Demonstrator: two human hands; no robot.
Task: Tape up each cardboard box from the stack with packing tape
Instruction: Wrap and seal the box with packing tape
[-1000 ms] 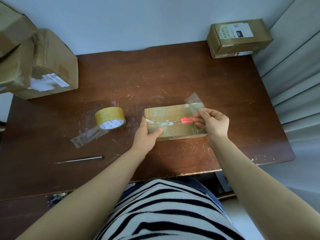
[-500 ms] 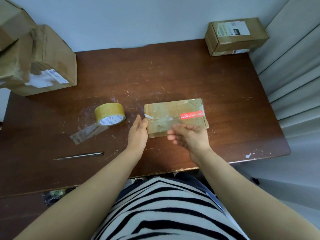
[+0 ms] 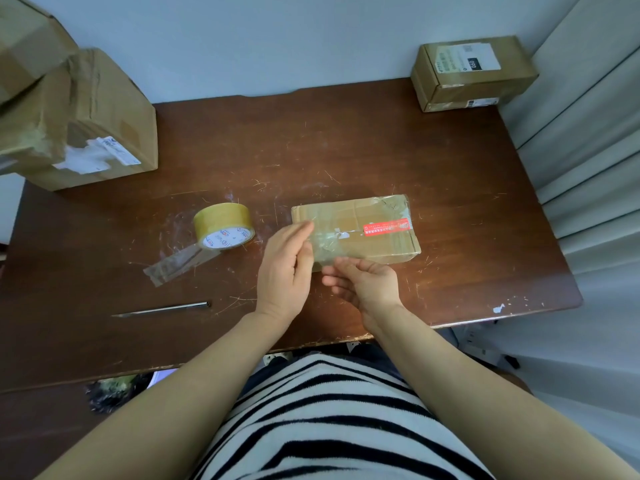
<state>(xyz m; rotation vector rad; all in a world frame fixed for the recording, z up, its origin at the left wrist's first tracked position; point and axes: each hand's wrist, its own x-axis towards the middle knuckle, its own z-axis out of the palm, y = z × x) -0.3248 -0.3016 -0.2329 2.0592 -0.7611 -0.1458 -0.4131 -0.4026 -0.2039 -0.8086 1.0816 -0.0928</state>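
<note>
A flat cardboard box [image 3: 367, 225] with a red label lies on the brown desk [image 3: 346, 143], with clear tape along its top and crumpled tape at its far right corner. My left hand [image 3: 287, 268] lies with straight fingers against the box's left end, touching the tape there. Just beside it, my right hand [image 3: 363, 284] is palm-up at the box's near edge, fingers loosely curled and holding nothing I can see. The packing tape roll [image 3: 223, 225] stands left of the box, and a loose strip [image 3: 176, 265] trails from it across the desk.
A thin metal blade [image 3: 162, 309] lies near the desk's front left. Stacked cardboard boxes [image 3: 86, 123] fill the back left corner. A small labelled box [image 3: 474, 71] sits at the back right. Curtains [image 3: 588, 150] hang along the right side.
My right hand left the box's right end, where the tape end now lies flat, and came to the near left edge. My left hand shifted up along the left end.
</note>
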